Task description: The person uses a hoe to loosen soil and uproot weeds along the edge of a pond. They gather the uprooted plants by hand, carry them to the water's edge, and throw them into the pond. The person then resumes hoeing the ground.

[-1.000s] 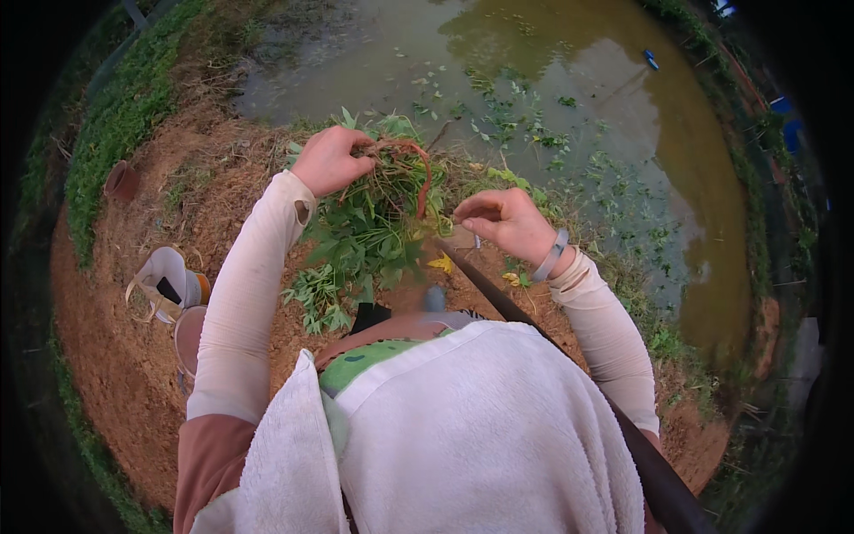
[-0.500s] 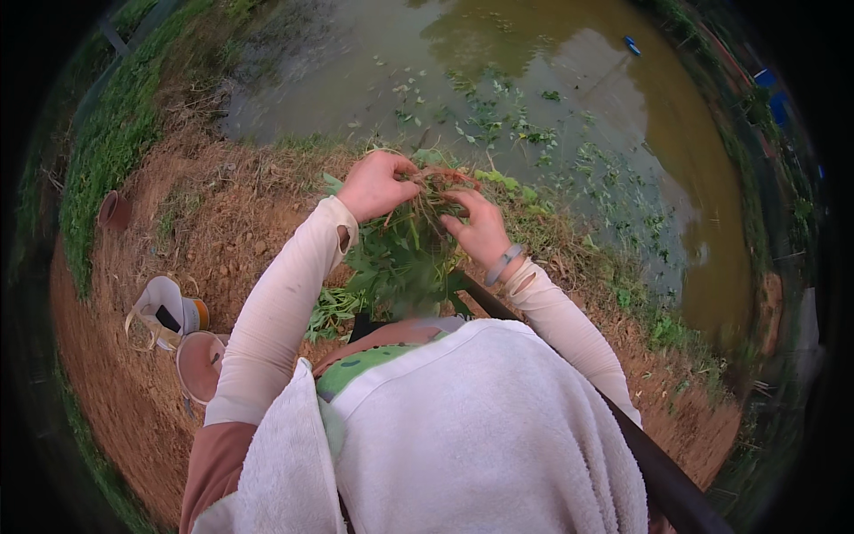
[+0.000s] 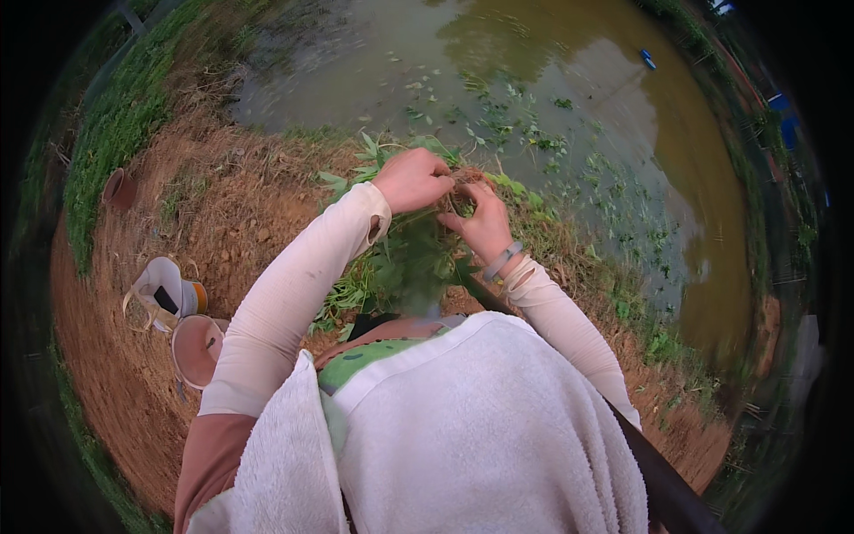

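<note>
My left hand (image 3: 412,181) is closed at the root end of a bundle of leafy plants (image 3: 407,267), whose green leaves hang below toward my lap. Thin reddish-brown roots (image 3: 468,175) stick out between the two hands. My right hand (image 3: 485,227) curls its fingers around the same root end, with thumb and fingertips close to my left fingers. Some of the stems are hidden behind my left hand. A grey bracelet (image 3: 505,260) circles my right wrist, and pale sleeves cover both forearms. More leaves (image 3: 369,160) show behind my left hand.
Muddy pond water (image 3: 374,62) with floating leaves lies beyond the bank. On the reddish soil (image 3: 222,205) to my left stand a white bucket (image 3: 169,280), a brown pot (image 3: 197,349) and another pot (image 3: 119,189). A white towel (image 3: 489,418) covers my front.
Both hands have shifted slightly right in the picture and come closer together at the roots. More leaves now show behind my left hand.
</note>
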Motion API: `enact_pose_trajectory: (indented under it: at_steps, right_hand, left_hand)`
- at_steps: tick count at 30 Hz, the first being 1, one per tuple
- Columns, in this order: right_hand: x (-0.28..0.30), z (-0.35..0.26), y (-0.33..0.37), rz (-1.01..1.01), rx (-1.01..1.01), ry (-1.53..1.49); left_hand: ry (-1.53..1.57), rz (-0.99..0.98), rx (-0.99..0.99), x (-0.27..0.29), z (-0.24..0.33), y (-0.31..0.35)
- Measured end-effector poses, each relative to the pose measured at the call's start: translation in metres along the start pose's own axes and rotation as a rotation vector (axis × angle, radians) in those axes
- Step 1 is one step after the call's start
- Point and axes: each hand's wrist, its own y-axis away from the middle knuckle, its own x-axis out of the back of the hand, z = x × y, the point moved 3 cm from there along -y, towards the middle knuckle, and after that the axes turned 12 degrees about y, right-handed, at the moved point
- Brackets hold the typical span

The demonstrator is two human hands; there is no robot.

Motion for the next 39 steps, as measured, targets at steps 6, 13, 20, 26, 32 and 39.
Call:
enact_pose_trajectory:
  at_steps: [6,13,20,26,32,39]
  right_hand:
    - [-0.009,0.017,0.002,0.028,-0.140,-0.213]
    - [-0.001,-0.008,0.002,-0.073,-0.063,-0.202]
    - [-0.008,0.013,-0.003,0.209,-0.179,-0.496]
    - [0.003,0.021,0.007,0.222,-0.379,-0.441]
    - [0.001,0.016,0.007,0.204,-0.345,-0.420]
    - [-0.001,0.014,0.012,0.224,-0.310,-0.421]
  left_hand:
    - [-0.095,-0.020,0.012,0.000,0.014,-0.004]
    - [0.271,-0.032,0.210,-0.011,-0.008,-0.008]
    - [-0.134,0.074,-0.156,-0.005,0.024,-0.007]
    - [-0.092,0.598,-0.258,0.054,0.019,0.026]
    - [-0.267,0.468,-0.353,-0.025,-0.012,0.055]
    - [-0.235,0.552,-0.419,-0.031,-0.003,0.056]
